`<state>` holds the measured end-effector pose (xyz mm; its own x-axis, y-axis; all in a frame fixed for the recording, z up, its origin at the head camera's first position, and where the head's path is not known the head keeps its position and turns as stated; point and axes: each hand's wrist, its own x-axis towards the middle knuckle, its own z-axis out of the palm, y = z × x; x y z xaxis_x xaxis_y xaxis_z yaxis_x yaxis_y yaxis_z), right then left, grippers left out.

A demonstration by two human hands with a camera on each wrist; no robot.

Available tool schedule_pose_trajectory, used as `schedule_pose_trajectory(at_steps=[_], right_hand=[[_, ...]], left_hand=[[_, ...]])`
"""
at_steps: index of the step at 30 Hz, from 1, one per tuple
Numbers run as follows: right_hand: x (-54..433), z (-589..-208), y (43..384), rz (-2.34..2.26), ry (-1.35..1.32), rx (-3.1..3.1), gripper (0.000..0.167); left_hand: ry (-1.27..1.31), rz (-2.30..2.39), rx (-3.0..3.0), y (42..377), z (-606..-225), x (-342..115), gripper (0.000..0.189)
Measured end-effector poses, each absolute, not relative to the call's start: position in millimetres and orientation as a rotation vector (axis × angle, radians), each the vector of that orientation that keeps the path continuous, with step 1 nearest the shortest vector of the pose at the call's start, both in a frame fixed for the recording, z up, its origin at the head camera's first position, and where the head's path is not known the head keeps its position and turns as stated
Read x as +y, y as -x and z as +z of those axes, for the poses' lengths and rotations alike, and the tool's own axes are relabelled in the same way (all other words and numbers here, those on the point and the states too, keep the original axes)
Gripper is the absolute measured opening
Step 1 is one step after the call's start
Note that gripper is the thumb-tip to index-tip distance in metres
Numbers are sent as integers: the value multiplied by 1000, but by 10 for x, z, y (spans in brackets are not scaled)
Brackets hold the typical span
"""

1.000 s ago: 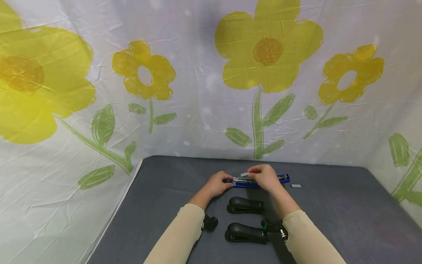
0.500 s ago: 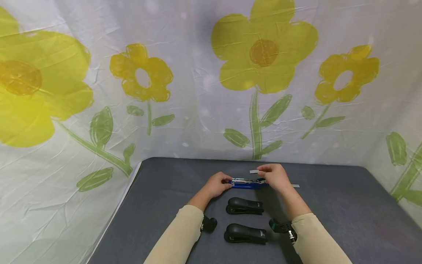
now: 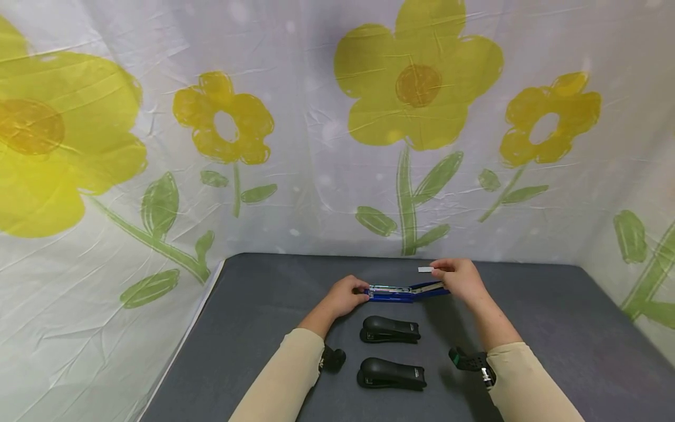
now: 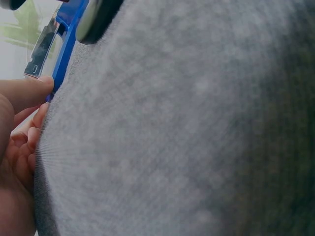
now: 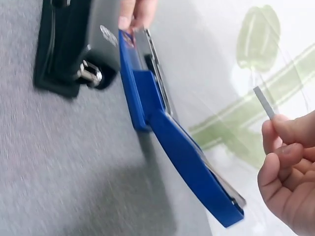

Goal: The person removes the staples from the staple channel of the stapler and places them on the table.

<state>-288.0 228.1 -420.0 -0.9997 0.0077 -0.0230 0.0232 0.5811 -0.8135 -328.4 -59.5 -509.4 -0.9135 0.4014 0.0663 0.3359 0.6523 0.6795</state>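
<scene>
On the far side, my left hand pinches the left end of the opened blue stapler; rightward, my right hand pinches a grey strip. Loading seems underway; next calls for aligning strip with stapler.

The left hand covers the blue stapler's left tip. The right hand hides the grey strip's right end. In the right wrist view, the top edge crops a black stapler, its lettering unreadably blurred. The tabletop blurs in the left wrist view.
</scene>
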Motion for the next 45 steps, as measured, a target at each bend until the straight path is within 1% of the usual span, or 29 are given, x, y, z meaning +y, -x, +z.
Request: schedule_pose_trajectory(at_steps=[11,21,28,39,45], right_hand=[[2594,-4160,2837,-1378,-30,2823,34],[2883,-4241,2792,-1349,-33,2882,32],[3060,-4278,2761,-1330,-65,2912,33],[3308,-4422,2701,-1354,-154,2867,37],[3470,-4565,2720,-1334,-186,2875,36]], left_hand=[[-616,1126,2766,3295,-5110,-595,28],[-606,1116,2773,3303,-5114,-590,28],[-603,1136,2773,3300,-5119,-585,27],[-602,1138,2769,3283,-5084,-599,26],[-595,1143,2759,3270,-5075,-589,26]])
